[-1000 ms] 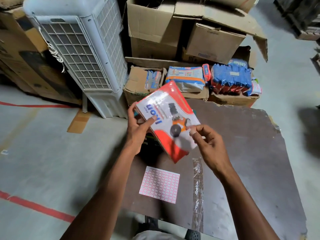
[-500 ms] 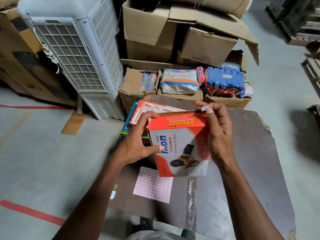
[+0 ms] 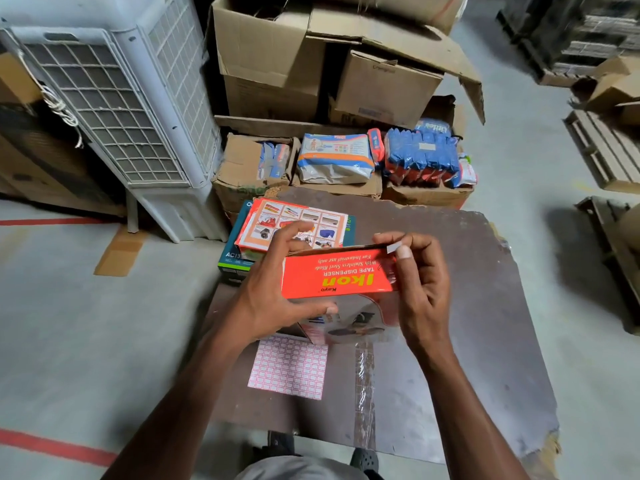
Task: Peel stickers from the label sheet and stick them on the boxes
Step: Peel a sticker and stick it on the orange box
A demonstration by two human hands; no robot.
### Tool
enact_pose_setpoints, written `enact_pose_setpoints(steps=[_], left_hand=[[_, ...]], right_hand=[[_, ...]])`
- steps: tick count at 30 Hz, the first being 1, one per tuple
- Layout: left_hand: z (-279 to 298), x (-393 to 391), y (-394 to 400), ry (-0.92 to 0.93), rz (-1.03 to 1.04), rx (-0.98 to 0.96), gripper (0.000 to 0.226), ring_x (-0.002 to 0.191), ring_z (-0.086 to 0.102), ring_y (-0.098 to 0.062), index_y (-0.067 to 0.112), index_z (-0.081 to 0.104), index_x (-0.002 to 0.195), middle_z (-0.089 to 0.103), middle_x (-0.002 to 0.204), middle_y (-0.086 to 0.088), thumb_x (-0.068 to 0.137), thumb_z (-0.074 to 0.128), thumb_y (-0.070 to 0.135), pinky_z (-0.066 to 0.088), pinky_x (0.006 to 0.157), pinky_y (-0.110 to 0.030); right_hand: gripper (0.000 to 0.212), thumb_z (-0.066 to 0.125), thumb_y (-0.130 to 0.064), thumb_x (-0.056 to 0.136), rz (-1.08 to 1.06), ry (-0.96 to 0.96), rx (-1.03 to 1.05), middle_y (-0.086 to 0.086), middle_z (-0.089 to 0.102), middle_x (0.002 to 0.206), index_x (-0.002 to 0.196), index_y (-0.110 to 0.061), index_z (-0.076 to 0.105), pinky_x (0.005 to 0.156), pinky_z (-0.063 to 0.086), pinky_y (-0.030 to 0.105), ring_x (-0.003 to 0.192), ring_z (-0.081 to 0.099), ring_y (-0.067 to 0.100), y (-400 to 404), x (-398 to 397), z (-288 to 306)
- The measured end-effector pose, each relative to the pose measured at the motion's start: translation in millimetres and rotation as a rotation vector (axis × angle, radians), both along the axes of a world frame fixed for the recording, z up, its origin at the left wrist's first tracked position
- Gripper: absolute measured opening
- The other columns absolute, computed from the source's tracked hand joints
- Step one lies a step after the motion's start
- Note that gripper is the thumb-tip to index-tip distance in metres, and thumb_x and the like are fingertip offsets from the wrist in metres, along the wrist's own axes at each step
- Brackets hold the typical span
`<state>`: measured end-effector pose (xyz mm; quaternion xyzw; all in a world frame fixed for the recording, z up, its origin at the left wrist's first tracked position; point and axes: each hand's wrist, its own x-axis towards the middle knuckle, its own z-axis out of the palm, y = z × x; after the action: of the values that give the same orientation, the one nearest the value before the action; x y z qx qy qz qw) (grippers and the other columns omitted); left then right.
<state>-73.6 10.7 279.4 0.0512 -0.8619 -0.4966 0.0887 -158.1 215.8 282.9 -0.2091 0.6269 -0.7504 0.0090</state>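
Sticker (image 3: 394,247) on right-hand fingers (image 3: 403,251), box (image 3: 337,277) front shadowed, blurred

The brown board (image 3: 485,341) is the landmark. Its right half lies bare from the near edge to the far edge, so a hand can pass freely there. A strip of clear tape (image 3: 365,386) lies flat on it, no barrier. On its left half, the label sheet (image 3: 289,367) lies flat near the front, and above it the orange box (image 3: 337,275) fills the middle, gripped by the left hand (image 3: 273,289) and right hand (image 3: 420,289). The far left corner is blocked by a stack of boxes (image 3: 294,226). Beyond the far edge, cartons with packets (image 3: 346,164) stand close (no way through). Left of the board, open floor reaches an air cooler (image 3: 114,109).
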Motion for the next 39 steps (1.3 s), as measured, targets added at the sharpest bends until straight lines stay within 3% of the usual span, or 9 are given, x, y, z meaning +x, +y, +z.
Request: enact_pose_setpoints(steps=[4,8,13,16,24,27,30,34,39], left_hand=[[6,6,6,0.071,-0.086,-0.127,0.091,0.122,0.048,0.009,0.053,0.040,0.142,0.043,0.135,0.027,0.067,0.091,0.047,0.044,0.090,-0.005],[2,10,9,0.158,-0.119,-0.209,0.074,0.125,0.047,0.005,0.037,0.055,0.134,0.047,0.132,0.012,0.070,0.091,0.045,0.040,0.096,-0.005],[-7,14,15,0.133,-0.156,-0.263,0.079,0.125,0.043,0.010,0.030,0.055,0.142,0.043,0.131,0.016,0.073,0.082,0.056,0.037,0.097,-0.002],[-13,18,18,0.106,-0.157,-0.272,0.080,0.126,0.045,0.007,0.030,0.052,0.144,0.043,0.133,0.019,0.074,0.083,0.056,0.041,0.096,-0.005],[-22,21,23,0.022,-0.116,-0.311,0.078,0.117,0.052,-0.007,0.033,0.047,0.130,0.042,0.129,0.022,0.065,0.080,0.058,0.055,0.090,-0.038],[-22,27,25,0.017,-0.098,-0.294,0.078,0.117,0.051,-0.004,0.040,0.042,0.128,0.042,0.126,0.028,0.066,0.087,0.051,0.055,0.089,-0.037],[-19,33,27,0.033,-0.056,-0.248,0.088,0.119,0.051,0.001,0.047,0.038,0.134,0.046,0.126,0.032,0.065,0.091,0.044,0.051,0.092,-0.025],[-18,38,28,0.079,-0.105,-0.308,0.086,0.119,0.051,-0.001,0.037,0.048,0.141,0.047,0.131,0.021,0.066,0.087,0.052,0.053,0.093,-0.027],[-13,44,31,0.124,-0.118,-0.378,0.081,0.122,0.047,-0.007,0.029,0.054,0.143,0.047,0.133,0.015,0.071,0.089,0.040,0.046,0.097,-0.024]], right_hand=[[0.014,0.046,-0.013,0.103,0.031,-0.036,0.012,0.006,0.071,0.117,0.104,-0.005,0.057,0.081,0.056,0.021,0.105,0.069,0.012,10,2,3],[0.014,0.049,-0.017,0.102,0.012,-0.087,0.037,0.001,0.071,0.119,0.103,-0.007,0.059,0.082,0.056,0.021,0.109,0.069,0.012,17,5,4],[0.013,0.048,-0.015,0.105,-0.044,-0.079,0.031,0.000,0.069,0.107,0.104,-0.008,0.059,0.084,0.055,0.023,0.100,0.067,0.015,13,10,-5],[0.013,0.048,-0.014,0.105,-0.046,-0.051,0.044,0.002,0.067,0.105,0.104,-0.008,0.059,0.086,0.054,0.026,0.099,0.066,0.022,16,12,-8],[0.014,0.049,-0.015,0.106,0.022,-0.023,0.191,-0.014,0.070,0.102,0.106,-0.005,0.059,0.079,0.053,0.016,0.095,0.067,0.004,14,23,-14],[0.015,0.049,-0.020,0.105,0.017,-0.001,0.241,-0.012,0.070,0.102,0.105,-0.009,0.060,0.076,0.053,0.016,0.094,0.068,0.006,14,26,-13],[0.012,0.050,-0.027,0.103,-0.017,0.011,0.280,-0.015,0.071,0.097,0.102,-0.019,0.059,0.072,0.055,0.017,0.092,0.071,0.008,17,29,-9],[0.012,0.055,-0.029,0.104,-0.065,0.074,0.374,-0.021,0.071,0.094,0.100,-0.020,0.062,0.070,0.054,0.012,0.090,0.071,0.005,21,33,-2],[0.016,0.058,-0.031,0.100,-0.134,0.196,0.512,-0.020,0.071,0.091,0.098,-0.018,0.067,0.068,0.053,0.011,0.091,0.068,0.000,25,35,7]])
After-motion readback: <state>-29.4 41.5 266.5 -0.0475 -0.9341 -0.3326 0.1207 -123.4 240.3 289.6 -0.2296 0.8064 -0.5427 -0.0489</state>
